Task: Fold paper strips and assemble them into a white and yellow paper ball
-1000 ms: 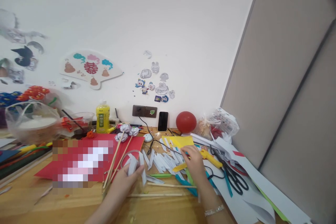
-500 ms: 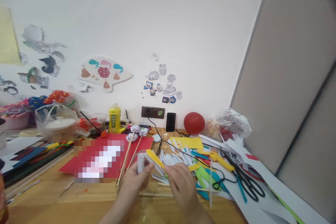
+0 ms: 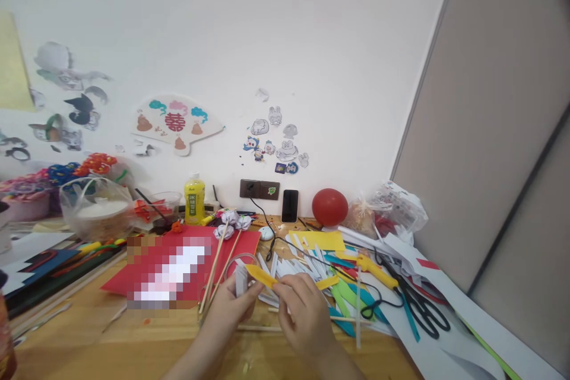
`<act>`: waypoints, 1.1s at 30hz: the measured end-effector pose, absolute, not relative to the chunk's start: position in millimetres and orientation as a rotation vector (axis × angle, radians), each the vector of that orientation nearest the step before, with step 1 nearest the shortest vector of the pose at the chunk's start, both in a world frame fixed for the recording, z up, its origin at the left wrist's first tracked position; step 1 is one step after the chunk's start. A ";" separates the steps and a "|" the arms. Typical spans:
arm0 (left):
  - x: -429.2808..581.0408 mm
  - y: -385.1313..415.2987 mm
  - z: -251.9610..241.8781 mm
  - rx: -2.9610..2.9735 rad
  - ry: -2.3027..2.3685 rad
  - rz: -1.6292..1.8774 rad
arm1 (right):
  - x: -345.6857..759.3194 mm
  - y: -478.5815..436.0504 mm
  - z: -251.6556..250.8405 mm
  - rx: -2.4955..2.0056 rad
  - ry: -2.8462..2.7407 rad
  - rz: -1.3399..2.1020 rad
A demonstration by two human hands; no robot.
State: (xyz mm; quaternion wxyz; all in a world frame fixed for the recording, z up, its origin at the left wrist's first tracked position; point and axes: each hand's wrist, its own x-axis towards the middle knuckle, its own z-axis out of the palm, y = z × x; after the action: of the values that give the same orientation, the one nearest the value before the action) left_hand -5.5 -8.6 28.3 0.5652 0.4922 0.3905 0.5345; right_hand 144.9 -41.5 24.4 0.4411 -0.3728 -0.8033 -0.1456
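My left hand (image 3: 231,309) is closed round a small bundle of folded white paper strips (image 3: 241,279), held upright above the wooden desk (image 3: 133,344). My right hand (image 3: 303,314) pinches one end of a yellow paper strip (image 3: 260,275), which lies against the top of the white bundle. Both hands meet near the desk's front middle. Loose white paper strips (image 3: 289,267) lie just behind them, with green and blue strips (image 3: 347,300) to the right.
A red sheet (image 3: 178,261) with wooden sticks (image 3: 216,273) lies to the left. A yellow glue gun (image 3: 376,271), black scissors (image 3: 421,309) and white paper sheets sit to the right. At the back stand a yellow bottle (image 3: 195,199), phone (image 3: 290,206) and red balloon (image 3: 329,207).
My right hand left the strip pile on the right with a yellow strip and brought it to the white bundle in my left hand. The view shifted a little.
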 end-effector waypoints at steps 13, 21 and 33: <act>-0.9 -12.4 23.1 1.637 1.105 1.170 | 129.2 -44.7 21.9 -1.076 -1.804 -0.097; 4.5 -14.4 17.7 1.707 1.132 1.093 | 136.1 -33.5 25.8 -1.100 -1.774 0.050; -1.6 -1.5 18.2 1.619 1.279 1.102 | 292.8 47.4 45.4 -2.236 -1.939 -0.238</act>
State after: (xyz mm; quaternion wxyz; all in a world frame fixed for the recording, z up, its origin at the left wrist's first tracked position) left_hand -1.6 -1.5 18.2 0.3903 0.6372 0.5035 0.4338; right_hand 292.8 47.4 45.4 0.0862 -0.7503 -0.6505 -0.0798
